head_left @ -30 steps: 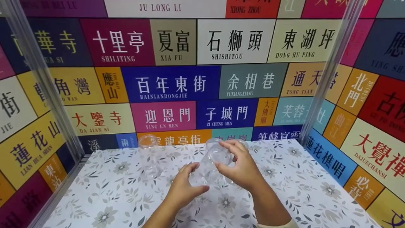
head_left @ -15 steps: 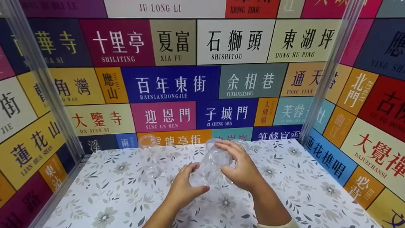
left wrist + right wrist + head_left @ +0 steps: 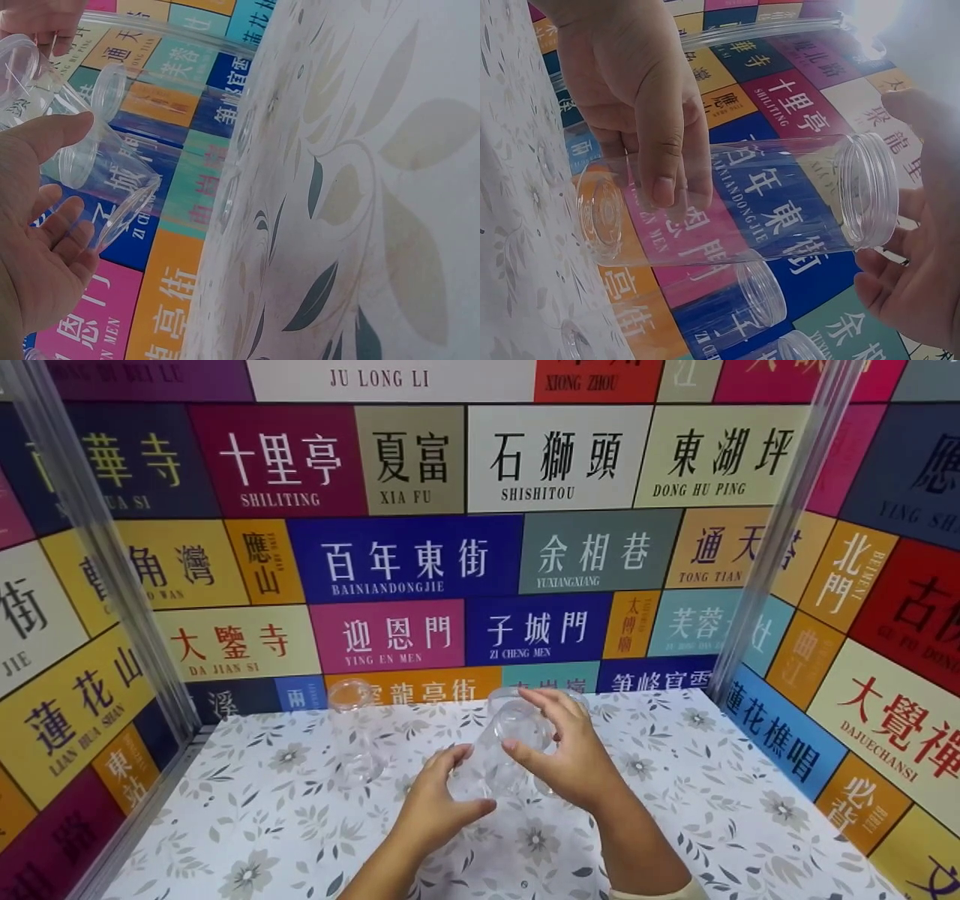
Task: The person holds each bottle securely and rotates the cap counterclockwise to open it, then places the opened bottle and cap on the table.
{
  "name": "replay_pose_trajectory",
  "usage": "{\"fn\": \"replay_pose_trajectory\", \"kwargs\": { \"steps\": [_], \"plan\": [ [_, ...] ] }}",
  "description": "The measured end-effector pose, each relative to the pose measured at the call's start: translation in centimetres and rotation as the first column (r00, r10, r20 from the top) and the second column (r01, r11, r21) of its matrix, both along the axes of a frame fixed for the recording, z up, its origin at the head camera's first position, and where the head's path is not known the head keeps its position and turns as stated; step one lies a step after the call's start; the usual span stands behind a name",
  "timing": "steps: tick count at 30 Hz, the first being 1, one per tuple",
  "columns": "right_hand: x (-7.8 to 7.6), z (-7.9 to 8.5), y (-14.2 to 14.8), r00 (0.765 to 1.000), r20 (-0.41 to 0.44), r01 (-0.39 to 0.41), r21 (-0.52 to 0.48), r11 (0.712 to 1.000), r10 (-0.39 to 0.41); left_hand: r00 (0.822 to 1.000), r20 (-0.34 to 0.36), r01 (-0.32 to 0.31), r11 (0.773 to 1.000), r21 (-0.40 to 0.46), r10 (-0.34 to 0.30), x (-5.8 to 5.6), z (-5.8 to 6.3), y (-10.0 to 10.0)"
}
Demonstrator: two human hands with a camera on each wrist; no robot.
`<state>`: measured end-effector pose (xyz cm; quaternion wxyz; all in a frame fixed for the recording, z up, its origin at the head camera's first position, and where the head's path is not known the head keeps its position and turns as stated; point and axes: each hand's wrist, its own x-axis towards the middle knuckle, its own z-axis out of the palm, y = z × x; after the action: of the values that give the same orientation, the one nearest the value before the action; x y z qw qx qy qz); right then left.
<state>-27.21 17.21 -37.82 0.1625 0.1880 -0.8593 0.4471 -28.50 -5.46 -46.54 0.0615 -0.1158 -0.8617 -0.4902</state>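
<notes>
In the head view my left hand [image 3: 442, 802] grips a clear plastic jar [image 3: 780, 202] around its lower body, the jar tilted with its mouth up and to the right. Thumb and fingers lie on opposite sides of it in the right wrist view. My right hand [image 3: 566, 750] is spread around the ringed mouth end [image 3: 874, 191], its fingers near the rim. In the right wrist view the right thumb [image 3: 904, 109] stands off from the rim. Whether a clear lid sits on the mouth is hard to tell.
Another clear jar [image 3: 356, 735] stands at the left on the floral-patterned tabletop [image 3: 300, 825]. More clear jars [image 3: 761, 292] stand behind the held one, partly covered by the hands. A panel wall [image 3: 405, 555] with printed signs and clear corner posts [image 3: 780, 532] encloses the table.
My right hand turned at the jar's mouth, its thumb dropping, then turned back with thumb and fingers spread wider. The left hand and held jar have stayed in place.
</notes>
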Motion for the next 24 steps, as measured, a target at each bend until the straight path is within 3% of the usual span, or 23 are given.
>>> {"fn": "replay_pose_trajectory", "kwargs": {
  "steps": [8,17,24],
  "plan": [
    [-0.17,0.16,-0.14,0.990,0.074,0.117,0.048,0.992,-0.120,1.000,0.010,0.001,1.000,-0.004,-0.001,-0.12,0.03,0.01],
    [-0.06,0.28,-0.29,0.981,0.133,0.133,0.060,0.989,-0.140,1.000,0.017,0.006,1.000,-0.010,-0.006,-0.11,0.04,-0.03],
    [-0.14,0.20,-0.15,0.992,0.085,0.095,0.016,0.995,-0.096,1.000,0.016,-0.004,1.000,-0.013,0.005,-0.14,-0.12,-0.12]
  ]
}}
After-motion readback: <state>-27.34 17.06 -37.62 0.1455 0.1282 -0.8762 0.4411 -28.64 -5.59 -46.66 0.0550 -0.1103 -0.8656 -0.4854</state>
